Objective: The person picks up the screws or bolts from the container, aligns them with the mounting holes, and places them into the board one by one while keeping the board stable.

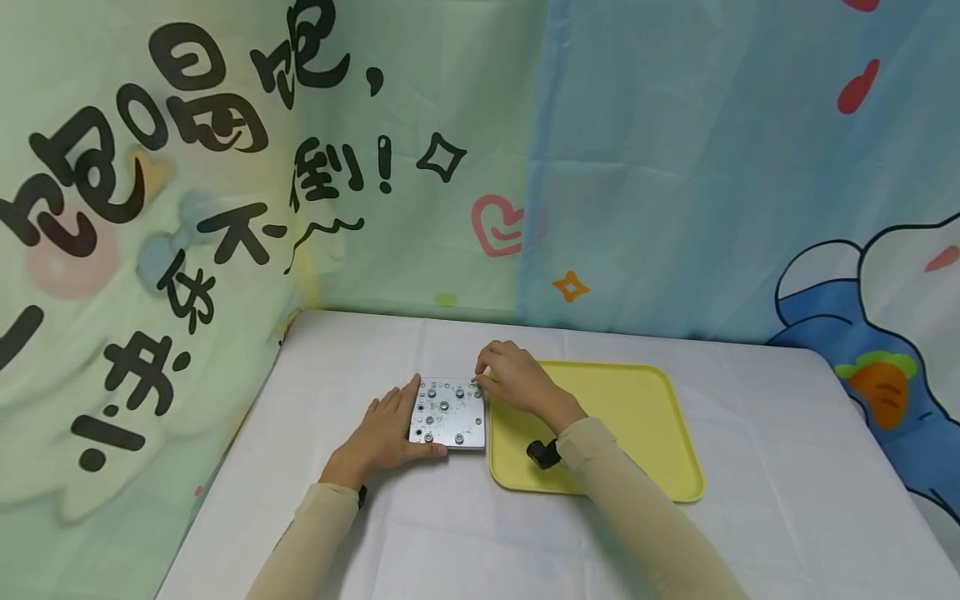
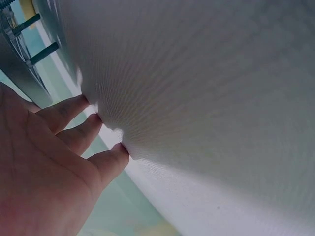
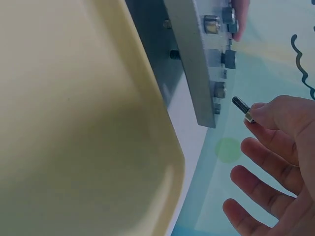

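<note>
A silvery metal plate (image 1: 450,425) with several screws set in its top lies in front of me, left of the yellow tray. My left hand (image 1: 384,433) rests at its left side with fingers extended, index along the left edge and thumb along the front edge. In the left wrist view, three fingertips (image 2: 123,151) press on the white cloth, and threaded screw ends (image 2: 44,53) stick out below the plate. Over the plate's far right corner, my right hand (image 1: 517,382) pinches a small screw (image 3: 240,104) between thumb and index finger, its threaded end pointing toward the plate.
The yellow tray (image 1: 600,450) sits right beside the plate, under my right forearm. White cloth (image 1: 787,467) covers the table. Printed curtains (image 1: 675,167) hang behind and to the left, close to the table's edges.
</note>
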`<action>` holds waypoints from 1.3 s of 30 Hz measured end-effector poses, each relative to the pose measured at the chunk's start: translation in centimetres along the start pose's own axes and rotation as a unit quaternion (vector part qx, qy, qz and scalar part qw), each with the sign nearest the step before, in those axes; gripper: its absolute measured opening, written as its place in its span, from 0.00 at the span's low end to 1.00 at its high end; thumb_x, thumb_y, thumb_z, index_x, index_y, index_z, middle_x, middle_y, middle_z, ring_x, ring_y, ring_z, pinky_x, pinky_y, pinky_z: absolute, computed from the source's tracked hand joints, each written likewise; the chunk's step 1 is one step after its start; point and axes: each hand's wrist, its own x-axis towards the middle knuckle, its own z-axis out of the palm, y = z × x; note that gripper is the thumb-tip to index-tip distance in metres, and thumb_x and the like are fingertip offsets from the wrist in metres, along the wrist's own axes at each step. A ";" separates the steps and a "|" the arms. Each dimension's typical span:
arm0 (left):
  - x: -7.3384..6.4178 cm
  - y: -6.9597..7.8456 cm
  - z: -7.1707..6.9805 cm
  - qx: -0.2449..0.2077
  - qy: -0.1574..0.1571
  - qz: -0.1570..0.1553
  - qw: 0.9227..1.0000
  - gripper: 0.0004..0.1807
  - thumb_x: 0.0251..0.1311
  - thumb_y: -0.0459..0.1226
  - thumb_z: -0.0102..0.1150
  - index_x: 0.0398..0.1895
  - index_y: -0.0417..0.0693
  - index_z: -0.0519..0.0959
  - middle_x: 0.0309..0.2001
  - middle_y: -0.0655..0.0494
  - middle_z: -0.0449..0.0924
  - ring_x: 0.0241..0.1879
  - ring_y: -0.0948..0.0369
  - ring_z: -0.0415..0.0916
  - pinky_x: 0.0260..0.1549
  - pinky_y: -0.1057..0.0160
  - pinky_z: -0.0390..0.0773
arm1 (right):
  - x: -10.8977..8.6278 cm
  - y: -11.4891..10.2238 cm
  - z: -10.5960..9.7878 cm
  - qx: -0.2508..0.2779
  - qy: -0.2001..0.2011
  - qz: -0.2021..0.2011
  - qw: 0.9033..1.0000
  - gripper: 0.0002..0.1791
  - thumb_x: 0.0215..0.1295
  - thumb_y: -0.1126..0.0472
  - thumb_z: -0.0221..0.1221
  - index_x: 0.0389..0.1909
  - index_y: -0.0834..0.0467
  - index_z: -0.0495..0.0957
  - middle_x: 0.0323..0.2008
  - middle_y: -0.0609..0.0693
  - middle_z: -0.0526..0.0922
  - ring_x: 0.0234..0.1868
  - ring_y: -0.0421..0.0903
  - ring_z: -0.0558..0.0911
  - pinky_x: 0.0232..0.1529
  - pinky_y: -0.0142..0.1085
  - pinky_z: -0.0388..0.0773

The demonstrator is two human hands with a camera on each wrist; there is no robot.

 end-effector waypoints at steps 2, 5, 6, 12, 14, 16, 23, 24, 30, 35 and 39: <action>0.0 0.0 0.0 0.000 0.000 0.000 1.000 0.71 0.45 0.71 0.66 0.82 0.48 0.38 0.76 0.41 0.53 0.75 0.44 0.48 0.71 0.40 0.47 | 0.1 -0.1 0.1 -0.004 -0.009 0.004 1.000 0.07 0.72 0.58 0.61 0.40 0.56 0.84 0.51 0.53 0.80 0.54 0.53 0.77 0.53 0.48 0.76; 0.0 -0.1 0.1 0.000 0.001 -0.001 1.000 0.71 0.45 0.71 0.66 0.82 0.48 0.39 0.76 0.41 0.53 0.75 0.44 0.49 0.71 0.40 0.47 | 0.2 -0.2 0.3 -0.006 -0.018 0.008 1.000 0.07 0.72 0.57 0.61 0.40 0.56 0.84 0.52 0.53 0.80 0.53 0.53 0.77 0.52 0.48 0.77; 0.0 -0.1 0.1 0.000 0.001 -0.001 1.000 0.71 0.45 0.71 0.66 0.82 0.48 0.39 0.76 0.41 0.53 0.75 0.44 0.48 0.71 0.40 0.47 | 0.2 -0.2 0.3 -0.006 -0.019 0.008 1.000 0.07 0.72 0.58 0.61 0.40 0.56 0.84 0.52 0.53 0.80 0.53 0.53 0.77 0.52 0.48 0.77; 0.0 -0.1 0.1 0.002 0.002 0.003 1.000 0.71 0.45 0.72 0.66 0.82 0.48 0.39 0.76 0.41 0.54 0.75 0.44 0.49 0.71 0.40 0.48 | 0.3 -0.4 0.5 -0.019 -0.014 -0.002 1.000 0.06 0.71 0.59 0.61 0.39 0.57 0.84 0.51 0.54 0.80 0.52 0.53 0.77 0.49 0.47 0.77; 0.0 -0.2 0.2 0.004 0.002 0.003 1.000 0.71 0.45 0.72 0.66 0.82 0.48 0.39 0.76 0.41 0.54 0.75 0.45 0.49 0.71 0.40 0.48 | 0.3 -0.4 0.6 -0.024 -0.012 -0.007 1.000 0.06 0.71 0.59 0.61 0.38 0.57 0.84 0.50 0.54 0.80 0.51 0.53 0.77 0.48 0.47 0.78; 0.0 -0.2 0.2 0.004 0.001 0.003 1.000 0.71 0.45 0.72 0.65 0.82 0.48 0.39 0.76 0.41 0.54 0.75 0.45 0.49 0.71 0.40 0.49 | 0.3 -0.3 0.7 -0.028 -0.009 -0.011 1.000 0.05 0.71 0.60 0.61 0.38 0.57 0.84 0.50 0.54 0.80 0.50 0.53 0.77 0.47 0.47 0.78; 0.1 -0.3 0.3 0.006 0.000 0.002 1.000 0.71 0.45 0.73 0.65 0.82 0.48 0.39 0.76 0.42 0.54 0.75 0.45 0.49 0.71 0.40 0.48 | 0.3 -0.3 0.9 -0.033 -0.006 -0.013 0.999 0.05 0.70 0.59 0.62 0.37 0.56 0.83 0.49 0.53 0.80 0.50 0.53 0.77 0.47 0.47 0.77; 0.1 -0.3 0.3 0.005 0.000 0.002 1.000 0.71 0.45 0.73 0.65 0.82 0.48 0.39 0.76 0.42 0.53 0.75 0.45 0.49 0.71 0.40 0.48 | 0.3 -0.3 0.9 -0.032 -0.006 -0.013 0.999 0.05 0.70 0.58 0.62 0.38 0.56 0.83 0.49 0.53 0.80 0.50 0.53 0.77 0.47 0.47 0.77; 0.2 -0.4 0.3 0.003 0.003 0.004 1.000 0.71 0.45 0.73 0.65 0.82 0.49 0.38 0.77 0.42 0.53 0.75 0.45 0.49 0.71 0.40 0.48 | 0.4 -0.3 0.8 -0.034 -0.006 -0.011 0.999 0.05 0.70 0.59 0.62 0.38 0.56 0.83 0.50 0.54 0.80 0.51 0.54 0.77 0.49 0.48 0.77; 0.2 -0.5 0.3 0.004 0.002 0.003 1.000 0.71 0.45 0.73 0.65 0.82 0.48 0.38 0.77 0.43 0.53 0.75 0.45 0.49 0.71 0.40 0.48 | 0.4 -0.3 0.9 -0.038 -0.004 -0.013 0.999 0.05 0.70 0.59 0.62 0.38 0.56 0.83 0.50 0.54 0.80 0.50 0.54 0.77 0.48 0.47 0.78; 0.2 -0.4 0.3 0.004 0.001 0.002 1.000 0.71 0.45 0.73 0.65 0.82 0.48 0.38 0.77 0.43 0.53 0.75 0.46 0.48 0.71 0.40 0.47 | 0.5 -0.5 0.8 -0.042 -0.003 -0.015 0.999 0.05 0.71 0.59 0.62 0.38 0.56 0.83 0.50 0.54 0.80 0.51 0.53 0.77 0.48 0.47 0.78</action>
